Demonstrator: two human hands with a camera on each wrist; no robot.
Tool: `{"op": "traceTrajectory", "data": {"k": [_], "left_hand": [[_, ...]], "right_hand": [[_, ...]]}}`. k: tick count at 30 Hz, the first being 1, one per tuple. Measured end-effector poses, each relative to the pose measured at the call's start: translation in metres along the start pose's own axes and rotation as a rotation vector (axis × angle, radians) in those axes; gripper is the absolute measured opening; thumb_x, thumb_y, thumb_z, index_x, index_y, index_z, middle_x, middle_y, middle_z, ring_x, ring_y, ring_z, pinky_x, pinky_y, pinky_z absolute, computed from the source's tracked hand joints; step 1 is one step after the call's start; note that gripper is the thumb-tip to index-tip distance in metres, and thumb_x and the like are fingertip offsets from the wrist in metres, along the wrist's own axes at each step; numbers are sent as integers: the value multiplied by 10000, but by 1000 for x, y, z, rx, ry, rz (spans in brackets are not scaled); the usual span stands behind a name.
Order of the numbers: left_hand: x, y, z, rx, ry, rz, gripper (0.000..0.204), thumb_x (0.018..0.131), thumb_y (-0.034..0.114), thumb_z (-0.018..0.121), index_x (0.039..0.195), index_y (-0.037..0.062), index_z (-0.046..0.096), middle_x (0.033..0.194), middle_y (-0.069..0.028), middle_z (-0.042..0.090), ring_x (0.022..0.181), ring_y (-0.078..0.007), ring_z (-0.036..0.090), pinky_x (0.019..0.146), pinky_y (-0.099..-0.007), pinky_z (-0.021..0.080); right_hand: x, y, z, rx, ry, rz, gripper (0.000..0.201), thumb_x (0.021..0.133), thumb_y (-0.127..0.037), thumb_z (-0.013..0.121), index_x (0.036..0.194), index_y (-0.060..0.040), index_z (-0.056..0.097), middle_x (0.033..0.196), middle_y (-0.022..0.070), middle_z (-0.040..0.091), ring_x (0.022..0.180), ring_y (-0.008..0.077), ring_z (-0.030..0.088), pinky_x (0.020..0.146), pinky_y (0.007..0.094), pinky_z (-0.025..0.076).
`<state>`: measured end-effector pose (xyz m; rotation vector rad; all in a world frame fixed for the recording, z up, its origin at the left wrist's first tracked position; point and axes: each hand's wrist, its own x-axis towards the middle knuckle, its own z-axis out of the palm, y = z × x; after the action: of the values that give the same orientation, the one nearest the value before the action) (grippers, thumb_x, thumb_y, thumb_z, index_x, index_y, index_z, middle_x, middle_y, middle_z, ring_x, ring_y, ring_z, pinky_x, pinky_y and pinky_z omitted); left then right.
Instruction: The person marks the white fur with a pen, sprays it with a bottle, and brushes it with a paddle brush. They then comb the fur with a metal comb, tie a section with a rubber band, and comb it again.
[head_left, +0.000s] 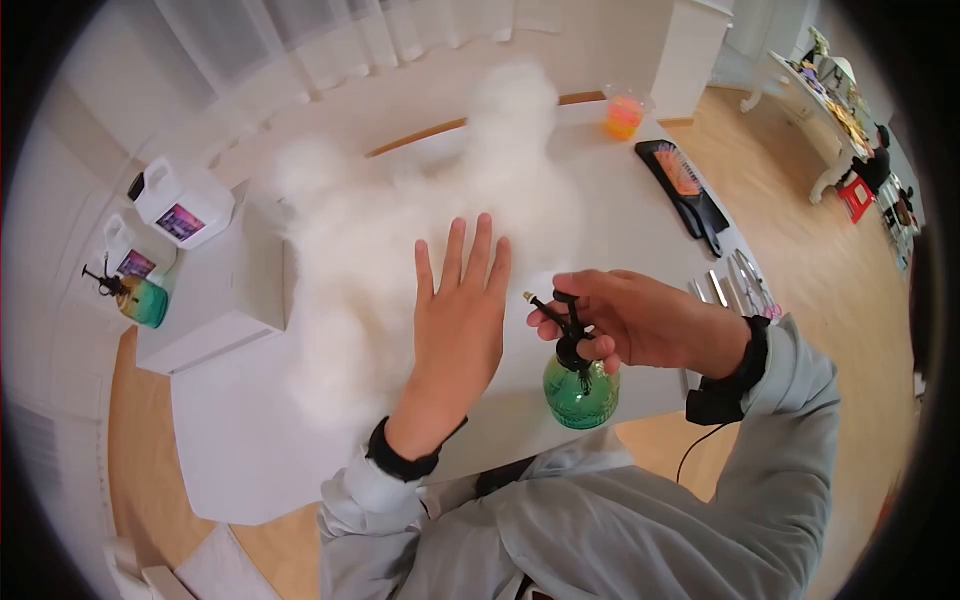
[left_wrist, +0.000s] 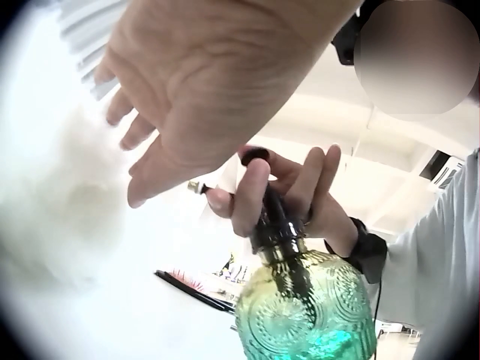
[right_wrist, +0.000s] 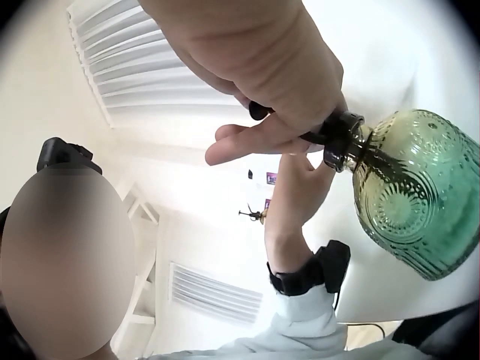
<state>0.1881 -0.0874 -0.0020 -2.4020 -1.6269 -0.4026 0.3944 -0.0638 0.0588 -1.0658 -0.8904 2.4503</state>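
Observation:
My right hand (head_left: 650,320) grips the black pump head of a green-and-yellow glass spray bottle (head_left: 582,395), fingers round its neck and thumb by the plunger. The bottle's embossed glass, with greenish liquid low inside, shows in the left wrist view. Its brass-tipped nozzle (head_left: 530,297) points toward my left hand (head_left: 460,320). That hand is held flat, palm down and fingers spread, overlapping the edge of a large white fluffy mass (head_left: 370,230) in the head view. Rounded tufts rise from the mass; its outline is blurred.
On the white table (head_left: 230,450), a white box (head_left: 215,290) stands left, with white jugs (head_left: 185,205) and another spray bottle (head_left: 143,300). At right lie a paddle brush (head_left: 680,175), metal tools and scissors (head_left: 750,280). A cup of orange liquid (head_left: 623,118) stands at the far corner.

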Motion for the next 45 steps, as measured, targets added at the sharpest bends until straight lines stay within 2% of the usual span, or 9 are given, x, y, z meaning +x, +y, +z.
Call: {"op": "traceTrajectory", "data": {"k": [6, 13, 17, 24, 29, 32, 37, 40, 45], "left_hand": [[-37, -23, -20, 136, -44, -258, 780, 799, 218, 730, 1436, -17, 345, 1524, -197, 290, 1395, -368, 311, 1147, -505, 225], [-46, -56, -43, 4, -92, -198, 692, 800, 236, 733, 1386, 28, 427, 1390, -199, 471, 1200, -324, 521, 983, -422, 425], [-34, -83, -49, 112, 48, -178, 674, 804, 257, 726, 1364, 11, 445, 1387, -195, 484, 1105, -312, 580, 905, -403, 467], [-39, -108, -56, 120, -180, -318, 669, 788, 247, 729, 1360, 27, 460, 1359, -152, 519, 893, -286, 623, 780, -375, 467], [-51, -112, -59, 38, -91, -340, 593, 800, 227, 708, 1330, 60, 501, 1273, -138, 574, 853, -275, 619, 782, -375, 451], [-58, -109, -66, -15, -73, -337, 455, 805, 208, 702, 1221, 60, 593, 1210, -112, 614, 872, -274, 615, 802, -377, 442], [-69, -100, -76, -34, -35, -292, 188, 796, 150, 706, 960, 62, 682, 1048, -62, 675, 921, -264, 611, 825, -384, 434], [-69, -96, -80, -31, 29, -222, 104, 786, 118, 707, 868, 62, 679, 964, -50, 689, 920, -258, 611, 848, -389, 433], [-73, -100, -85, -226, -48, -116, 82, 792, 82, 679, 872, 72, 663, 891, -60, 678, 881, -265, 619, 867, -412, 436]], "right_hand": [[27, -20, 37, -87, -133, -10, 331, 965, -316, 557, 926, 13, 567, 910, 38, 585, 581, 72, 479, 539, 220, 473], [66, -44, 62, -207, -175, -49, 392, 971, -402, 547, 1013, -12, 556, 931, 25, 573, 561, 32, 412, 501, 180, 374], [90, -69, 75, -107, -258, -38, 405, 953, -339, 594, 912, 57, 518, 907, 93, 570, 609, 62, 514, 594, 193, 531], [127, -91, 75, -109, -160, -189, 360, 930, -273, 633, 930, 53, 480, 912, 122, 559, 815, 152, 620, 595, 192, 546], [93, -83, 95, -183, -61, -26, 383, 964, -366, 576, 830, -11, 521, 944, 96, 603, 508, 39, 448, 469, 170, 391], [89, -66, 91, -293, -139, 17, 399, 973, -422, 540, 909, -29, 540, 926, 43, 616, 512, 37, 441, 481, 183, 400], [88, -38, 83, -404, -177, 105, 446, 916, -436, 622, 726, -44, 525, 884, 54, 558, 614, 107, 499, 619, 293, 551], [91, -25, 84, -571, -204, 159, 389, 971, -395, 549, 951, -11, 610, 886, 26, 593, 558, 66, 455, 530, 255, 454], [90, -12, 84, -537, -193, 167, 376, 965, -369, 546, 956, 1, 613, 901, 36, 602, 556, 77, 460, 526, 259, 462]]}}
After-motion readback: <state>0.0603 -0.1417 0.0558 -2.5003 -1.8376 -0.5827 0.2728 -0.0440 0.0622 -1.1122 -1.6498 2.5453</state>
